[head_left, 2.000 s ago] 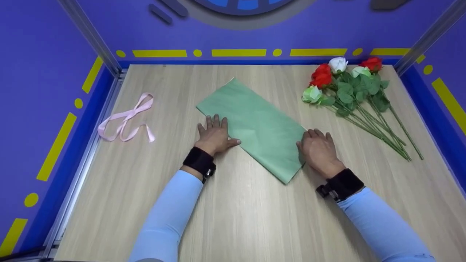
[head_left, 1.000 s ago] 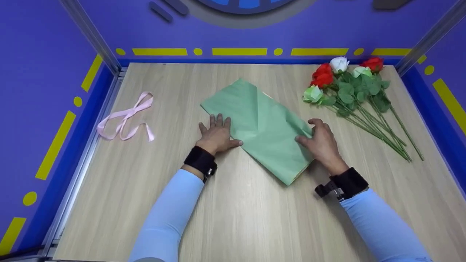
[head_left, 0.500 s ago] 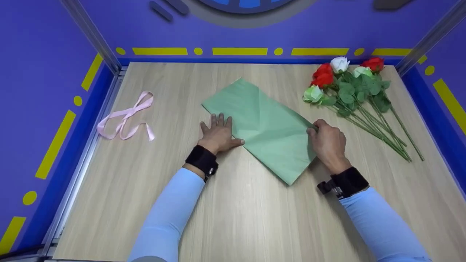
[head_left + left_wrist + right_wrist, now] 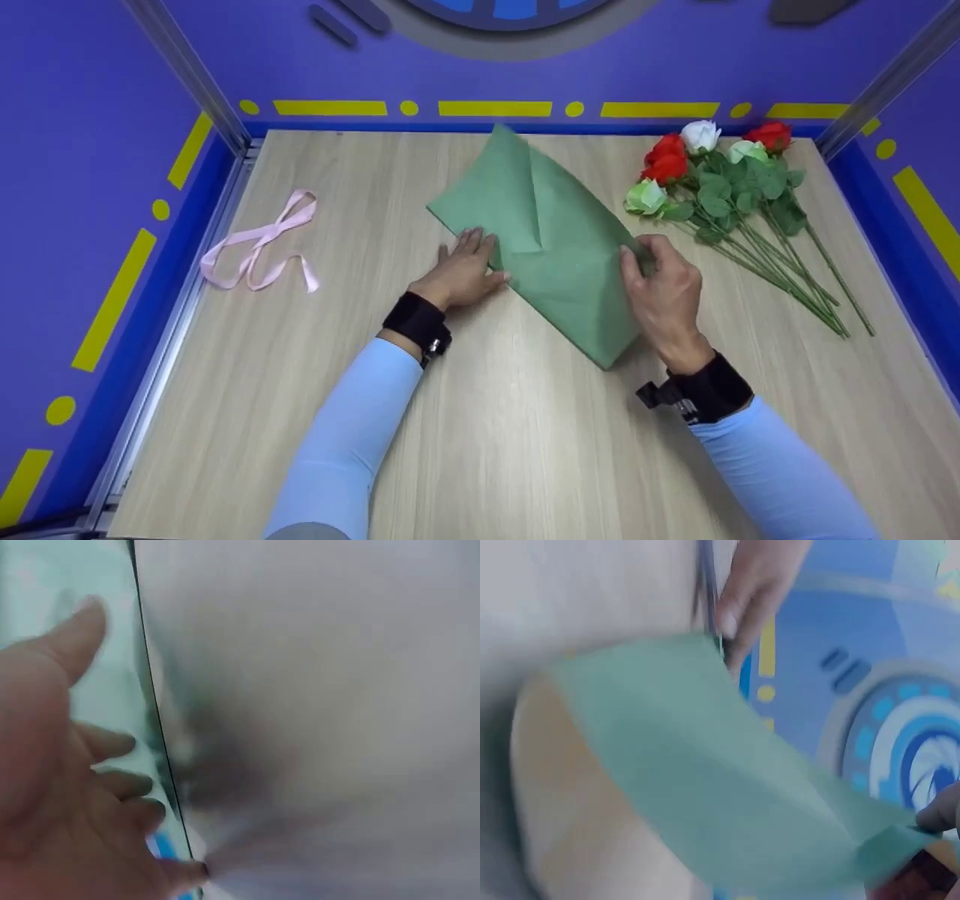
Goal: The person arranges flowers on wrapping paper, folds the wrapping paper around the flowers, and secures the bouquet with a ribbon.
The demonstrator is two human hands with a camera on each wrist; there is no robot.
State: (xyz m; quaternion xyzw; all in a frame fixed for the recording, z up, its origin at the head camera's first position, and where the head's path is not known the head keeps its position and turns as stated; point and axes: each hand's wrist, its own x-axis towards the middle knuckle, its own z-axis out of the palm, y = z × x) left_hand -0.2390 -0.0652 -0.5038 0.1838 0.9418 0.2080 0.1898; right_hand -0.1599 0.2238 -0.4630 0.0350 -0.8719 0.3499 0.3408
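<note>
A folded sheet of green wrapping paper (image 4: 562,217) lies slantwise on the table, its far corner raised and a crease running down it. At its near-left edge rests my left hand (image 4: 461,274), fingers extended onto the paper and thumb at the edge. My right hand (image 4: 664,296) pinches the paper's right edge between thumb and fingers. From the right wrist, the lifted green layer (image 4: 705,757) curves up from a pale tan face (image 4: 570,780), with the fingertips (image 4: 941,810) at its corner. The left wrist view shows the left hand (image 4: 67,765) with fingers spread, blurred.
To the right lies a bunch of artificial roses, with red blooms (image 4: 664,159), a white bloom (image 4: 701,136), pale green blooms and long stems (image 4: 787,277). A loose pink ribbon (image 4: 259,236) lies at the left. Blue panels (image 4: 480,75) enclose the wooden table (image 4: 487,450).
The right hand has re-gripped the paper's right edge and lifted it. The paper's far corner has risen toward the back panel. The left hand has shifted slightly right along the edge.
</note>
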